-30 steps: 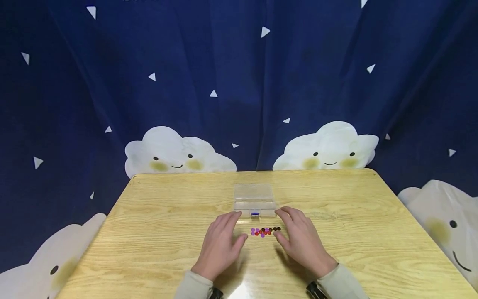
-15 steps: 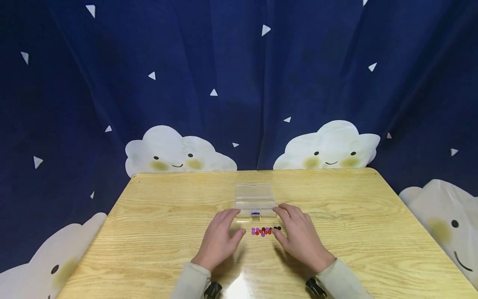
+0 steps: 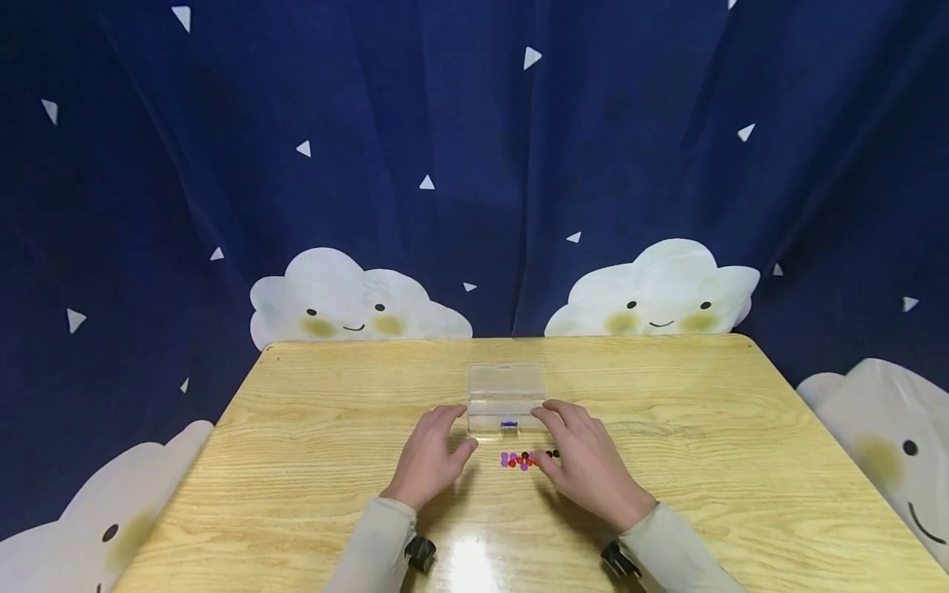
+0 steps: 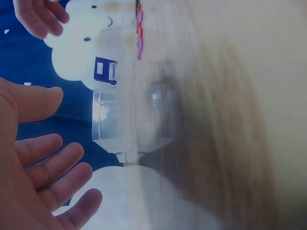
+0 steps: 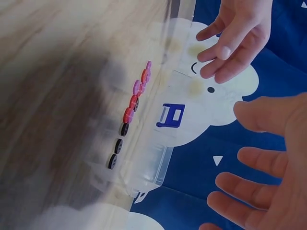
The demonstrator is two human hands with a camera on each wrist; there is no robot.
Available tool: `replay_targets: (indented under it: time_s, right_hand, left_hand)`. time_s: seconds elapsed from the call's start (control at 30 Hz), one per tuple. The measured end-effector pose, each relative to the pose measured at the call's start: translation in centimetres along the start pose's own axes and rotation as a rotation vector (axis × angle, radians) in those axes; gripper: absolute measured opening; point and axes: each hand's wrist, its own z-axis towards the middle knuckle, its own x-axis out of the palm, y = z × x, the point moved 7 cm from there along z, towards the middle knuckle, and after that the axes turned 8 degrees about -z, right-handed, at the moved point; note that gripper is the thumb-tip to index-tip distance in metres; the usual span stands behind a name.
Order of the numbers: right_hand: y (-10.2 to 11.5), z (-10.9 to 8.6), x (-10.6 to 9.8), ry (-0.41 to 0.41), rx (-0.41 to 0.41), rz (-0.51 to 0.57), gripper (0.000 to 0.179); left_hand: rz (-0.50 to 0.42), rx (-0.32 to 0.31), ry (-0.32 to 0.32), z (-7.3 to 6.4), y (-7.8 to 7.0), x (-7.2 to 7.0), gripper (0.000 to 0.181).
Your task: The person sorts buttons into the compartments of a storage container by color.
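A clear plastic box (image 3: 485, 423) with its lid (image 3: 506, 380) tipped back stands near the middle of the table. Its blue latch (image 5: 172, 116) faces the person. Just in front of it lies a cluster of small round button-like discs (image 3: 512, 458), purple, red and black, seen edge-on as a row in the right wrist view. My left hand (image 3: 427, 459) hovers at the box's left front corner, fingers relaxed and holding nothing. On the other side my right hand (image 3: 591, 471) hovers at the box's right front corner, likewise holding nothing; its thumb overlaps some discs in the head view.
The light wooden table (image 3: 326, 461) reaches back to a dark blue curtain (image 3: 474, 123) printed with white clouds and triangles. Black straps (image 3: 420, 553) circle both wrists below the pale sleeves (image 3: 374, 539).
Both hands have shifted a little forward and to the left in the head view. The right thumb now covers some discs that showed before. Box and discs stay in place.
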Motion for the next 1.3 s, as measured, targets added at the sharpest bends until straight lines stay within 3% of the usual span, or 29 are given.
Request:
replay_targets:
  time_s: [0.33,0.6,0.83,1.3]
  right_hand:
    - [0.7,1.2,0.2,0.016,-0.020,0.009,0.050]
    - [0.9,1.7,0.7,0.016,-0.044,0.022,0.052]
    - [1.2,2.5,1.1,-0.002,-0.078,0.034,0.052]
    - [1.5,3.7,1.9,0.053,-0.081,0.019,0.051]
  left_hand:
    - [0.009,-0.032,0.015,1.8,1.6,-0.2,0.048]
    - [-0.039,-0.063,0.084,3.0,2.5,-0.2,0.056]
    - [-0.032,-0.104,0.148,3.7,3.5,0.4,0.060]
    - [0.002,-0.106,0.195,5.0,4.7,1.8,0.066]
